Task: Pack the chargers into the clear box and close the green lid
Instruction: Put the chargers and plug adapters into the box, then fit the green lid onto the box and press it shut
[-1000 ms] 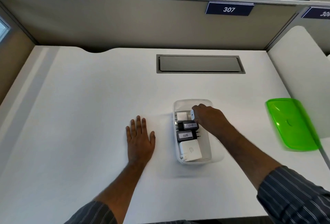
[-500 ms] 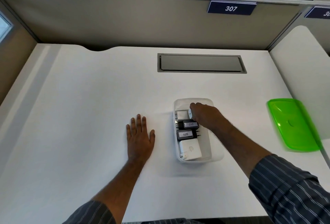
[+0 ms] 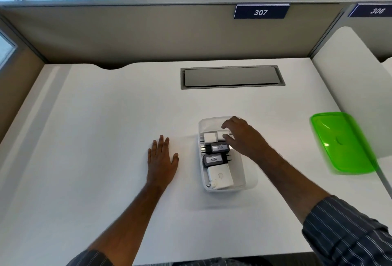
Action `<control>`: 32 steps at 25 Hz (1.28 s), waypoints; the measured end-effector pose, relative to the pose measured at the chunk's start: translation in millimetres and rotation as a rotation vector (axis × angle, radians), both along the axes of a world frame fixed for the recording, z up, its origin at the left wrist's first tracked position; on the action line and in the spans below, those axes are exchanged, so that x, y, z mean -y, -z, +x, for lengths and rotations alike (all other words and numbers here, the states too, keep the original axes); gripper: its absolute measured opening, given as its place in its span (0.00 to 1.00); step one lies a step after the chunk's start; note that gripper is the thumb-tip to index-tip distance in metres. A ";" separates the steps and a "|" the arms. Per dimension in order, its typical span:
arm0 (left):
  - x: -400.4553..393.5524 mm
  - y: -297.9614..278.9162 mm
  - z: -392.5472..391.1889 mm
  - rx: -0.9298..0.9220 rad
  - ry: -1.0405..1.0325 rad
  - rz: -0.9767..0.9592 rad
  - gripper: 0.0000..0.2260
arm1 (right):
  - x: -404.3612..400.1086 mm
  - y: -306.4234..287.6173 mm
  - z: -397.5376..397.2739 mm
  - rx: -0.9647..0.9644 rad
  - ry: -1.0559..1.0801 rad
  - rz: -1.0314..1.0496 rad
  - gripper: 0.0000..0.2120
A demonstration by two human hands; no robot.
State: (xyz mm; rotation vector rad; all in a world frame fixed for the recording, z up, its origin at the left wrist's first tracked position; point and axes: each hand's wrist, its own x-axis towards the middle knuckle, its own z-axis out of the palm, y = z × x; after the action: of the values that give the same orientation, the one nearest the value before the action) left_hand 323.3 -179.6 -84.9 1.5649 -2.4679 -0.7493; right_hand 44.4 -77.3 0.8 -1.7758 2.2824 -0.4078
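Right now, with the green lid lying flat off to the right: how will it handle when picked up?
The green lid looks thin and translucent, so probably light and a bit flexible, not floppy. It lies flat on the desk, so it won't roll or tip; its glossy surface may be slippery, and an edge pinch seems safest.

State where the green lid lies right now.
In the head view, the green lid lies on the desk at the far right, apart from the clear box, beside the right partition.
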 end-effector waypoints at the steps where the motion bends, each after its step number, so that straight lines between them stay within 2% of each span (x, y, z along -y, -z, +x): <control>1: 0.2 -5.9 -5.9 -0.036 -0.005 -0.005 0.29 | -5.5 -2.3 -1.4 0.020 0.024 -0.039 0.12; 7: -3.0 -43.5 -56.5 -0.221 0.066 -0.104 0.26 | -47.6 -3.9 -20.8 0.080 0.144 -0.138 0.13; 15: -29.4 -69.8 -137.1 -0.219 0.269 -0.194 0.27 | -114.7 7.5 -77.2 0.061 0.315 -0.040 0.21; 32: -155.5 -58.3 -316.5 -0.215 0.545 -0.085 0.26 | -252.7 34.6 -220.6 0.030 0.662 0.132 0.25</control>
State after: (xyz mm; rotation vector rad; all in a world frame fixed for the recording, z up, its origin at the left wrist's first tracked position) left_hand 6.8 -24.1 -26.7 0.7306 -2.7286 -0.8108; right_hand -176.1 175.4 -33.9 -0.9071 2.7529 -0.3685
